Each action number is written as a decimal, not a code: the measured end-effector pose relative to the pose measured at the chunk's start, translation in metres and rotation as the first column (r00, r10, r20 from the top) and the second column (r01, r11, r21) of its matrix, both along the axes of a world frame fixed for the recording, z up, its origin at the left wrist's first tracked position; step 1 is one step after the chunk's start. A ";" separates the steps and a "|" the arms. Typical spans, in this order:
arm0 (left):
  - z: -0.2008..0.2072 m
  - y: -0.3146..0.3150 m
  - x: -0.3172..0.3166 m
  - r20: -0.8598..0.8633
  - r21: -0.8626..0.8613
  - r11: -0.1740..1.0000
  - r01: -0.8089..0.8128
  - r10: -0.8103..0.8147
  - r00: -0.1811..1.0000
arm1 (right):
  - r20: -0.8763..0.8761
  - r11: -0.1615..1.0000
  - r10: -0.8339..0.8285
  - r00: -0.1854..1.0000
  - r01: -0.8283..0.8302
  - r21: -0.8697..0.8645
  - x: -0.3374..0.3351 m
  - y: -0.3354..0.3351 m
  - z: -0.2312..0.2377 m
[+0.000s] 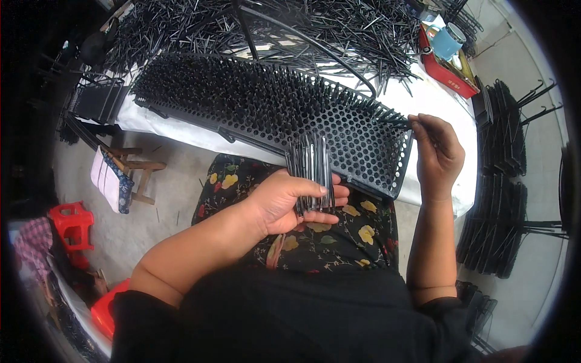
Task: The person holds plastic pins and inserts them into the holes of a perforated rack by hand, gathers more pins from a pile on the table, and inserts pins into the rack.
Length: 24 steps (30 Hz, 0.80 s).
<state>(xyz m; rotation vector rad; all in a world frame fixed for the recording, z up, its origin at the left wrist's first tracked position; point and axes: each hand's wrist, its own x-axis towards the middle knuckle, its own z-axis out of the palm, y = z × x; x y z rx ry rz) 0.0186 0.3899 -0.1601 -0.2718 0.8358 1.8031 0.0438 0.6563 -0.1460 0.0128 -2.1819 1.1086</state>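
Note:
My left hand point(277, 202) is closed around a bundle of thin black sticks point(310, 160), its thumb pressed across them. The bundle stands upright over the near edge of a long black perforated rack point(358, 144). Many black sticks poke up from the holes over the rack's left and middle parts, while bare holes show toward its right end. At that right end, my right hand point(440, 151) is raised with thumb and index finger pinched on a thin black stick point(399, 124). The stick points left over the rack; whether its tip sits in a hole cannot be made out.
Loose black sticks point(272, 27) lie heaped across the white-covered table point(445, 115) behind a dark metal frame bar point(315, 42). A red box point(448, 75) with a blue container stands far right. Filled black racks point(493, 224) hang right. Wooden and red stools point(72, 224) stand left.

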 end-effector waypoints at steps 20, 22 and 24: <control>-0.002 0.002 -0.002 -0.045 -0.073 0.994 0.077 -0.080 0.996 | 0.059 0.918 0.042 0.997 -0.062 0.392 -0.031 0.002 0.008; -0.005 0.004 0.002 -0.082 -0.134 0.989 0.066 -0.077 0.994 | 0.104 0.928 0.057 0.993 -0.091 0.362 -0.030 0.002 0.007; -0.003 0.004 0.005 -0.121 -0.184 0.981 0.058 -0.081 0.989 | 0.094 0.929 0.055 0.994 -0.086 0.361 -0.028 0.001 0.006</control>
